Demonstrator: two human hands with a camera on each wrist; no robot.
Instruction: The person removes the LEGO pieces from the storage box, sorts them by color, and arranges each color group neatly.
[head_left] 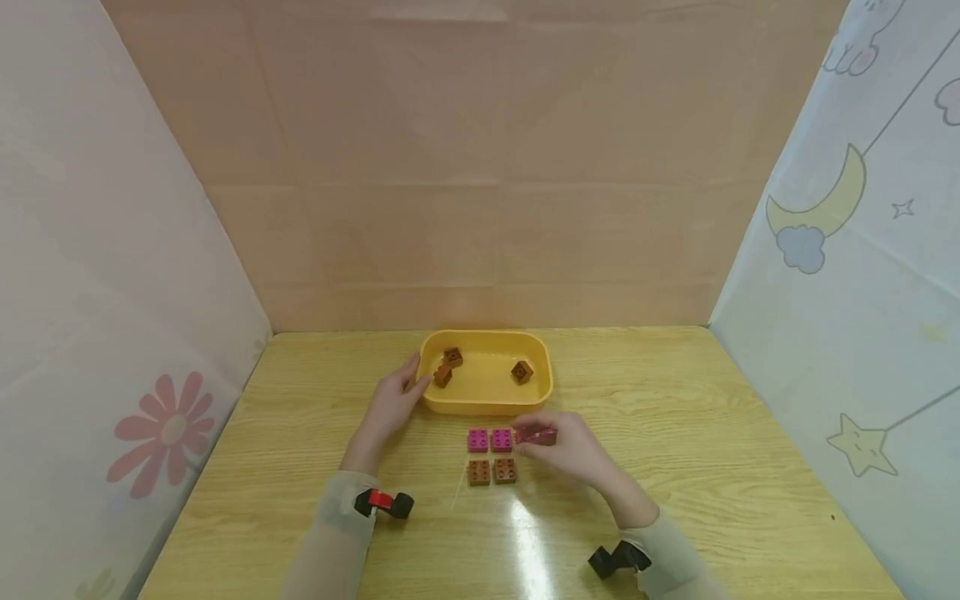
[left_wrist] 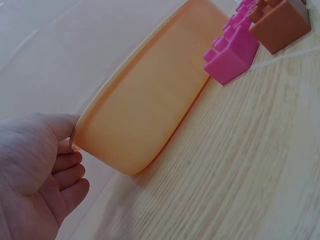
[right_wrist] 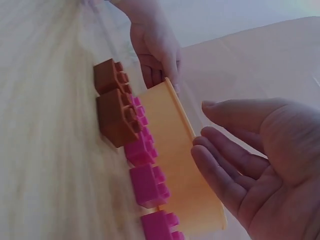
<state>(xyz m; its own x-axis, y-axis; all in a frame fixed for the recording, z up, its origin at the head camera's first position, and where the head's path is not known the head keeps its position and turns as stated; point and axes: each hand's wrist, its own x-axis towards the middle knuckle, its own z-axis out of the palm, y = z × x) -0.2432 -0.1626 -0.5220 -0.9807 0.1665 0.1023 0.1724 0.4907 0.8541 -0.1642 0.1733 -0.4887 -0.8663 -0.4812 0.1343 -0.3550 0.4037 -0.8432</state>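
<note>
My left hand [head_left: 393, 402] grips the left end of the yellow tray [head_left: 480, 408], its thumb over the rim in the left wrist view. Just in front of the tray stand pink toy bricks [head_left: 502, 440] in a row, studs up. My right hand [head_left: 564, 446] hovers at the right end of that row, partly hiding a pink brick [head_left: 542, 436] there. In the right wrist view its fingers [right_wrist: 220, 175] are loosely bent, with a gap to the thumb and nothing between them. Two brown bricks [head_left: 506, 471] sit side by side nearer me.
Inside the tray lie three loose brown bricks [head_left: 522, 372], two at the left and one at the right. The wooden table [head_left: 315, 433] meets a tan backdrop [head_left: 487, 250] behind, with printed cloth walls [head_left: 825, 333] at both sides.
</note>
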